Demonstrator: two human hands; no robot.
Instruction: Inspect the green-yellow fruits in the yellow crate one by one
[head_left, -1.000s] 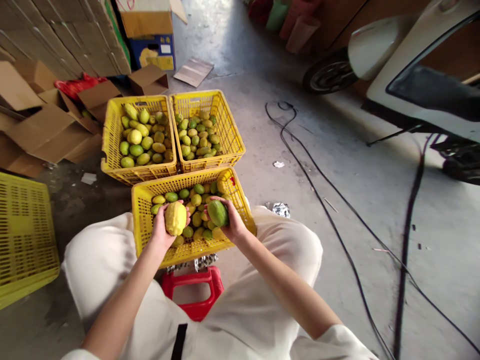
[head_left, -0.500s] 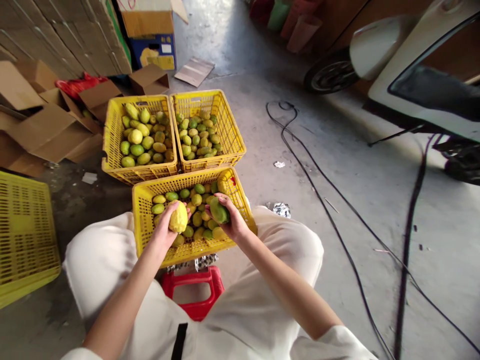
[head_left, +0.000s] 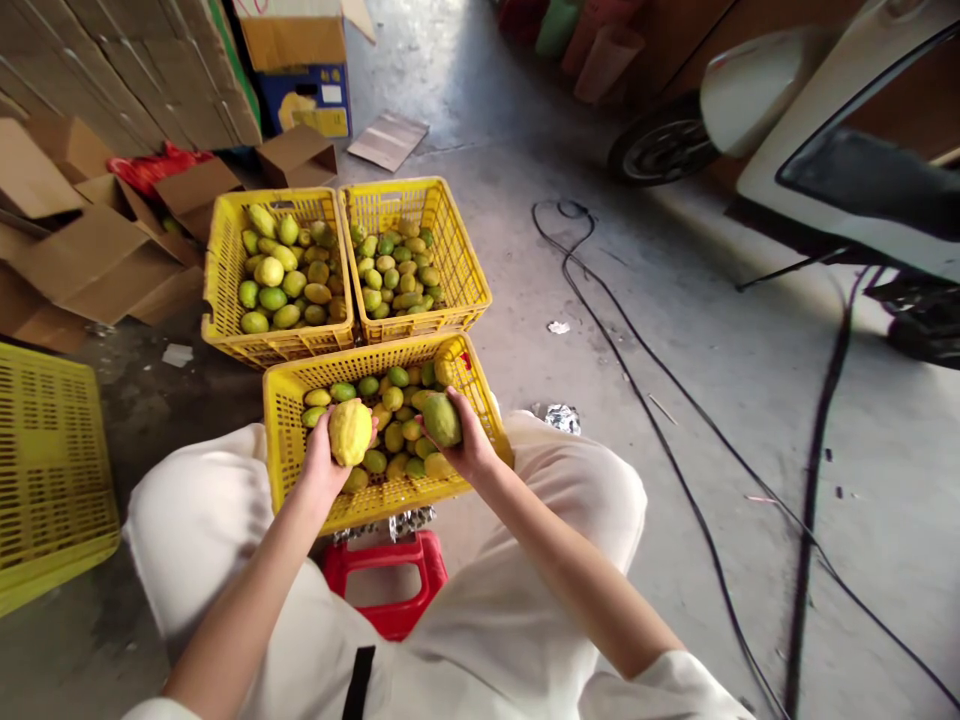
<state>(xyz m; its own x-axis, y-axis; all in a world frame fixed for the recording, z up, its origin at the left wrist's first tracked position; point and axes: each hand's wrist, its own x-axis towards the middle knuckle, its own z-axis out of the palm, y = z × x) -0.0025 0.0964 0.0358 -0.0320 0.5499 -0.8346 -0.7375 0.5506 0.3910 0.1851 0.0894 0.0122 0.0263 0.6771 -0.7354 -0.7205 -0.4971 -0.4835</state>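
Note:
My left hand [head_left: 321, 455] is closed around a bumpy yellow lemon [head_left: 350, 433], held above the near yellow crate [head_left: 279, 440]. Over the same crate's right half, my right hand [head_left: 471, 440] grips a dull green lemon [head_left: 441, 420]. Several green and yellow lemons [head_left: 394, 437] lie loose in the near crate below both hands. Behind it, side by side, stand a left crate [head_left: 225, 325] with larger, mostly yellow lemons [head_left: 271, 298] and a right crate [head_left: 466, 285] with smaller green and yellow ones [head_left: 397, 280].
A red plastic stool [head_left: 390, 625] sits between my knees, under the near crate's edge. Another yellow crate [head_left: 52, 480] stands at the left. Opened cardboard boxes [head_left: 97, 260] lie behind it. Black cables [head_left: 660, 420] cross the floor on the right, near a parked scooter [head_left: 795, 150].
Both hands have turned slightly and show more of the lemons they hold. The left one has shifted a little to the left. The crates stay in place.

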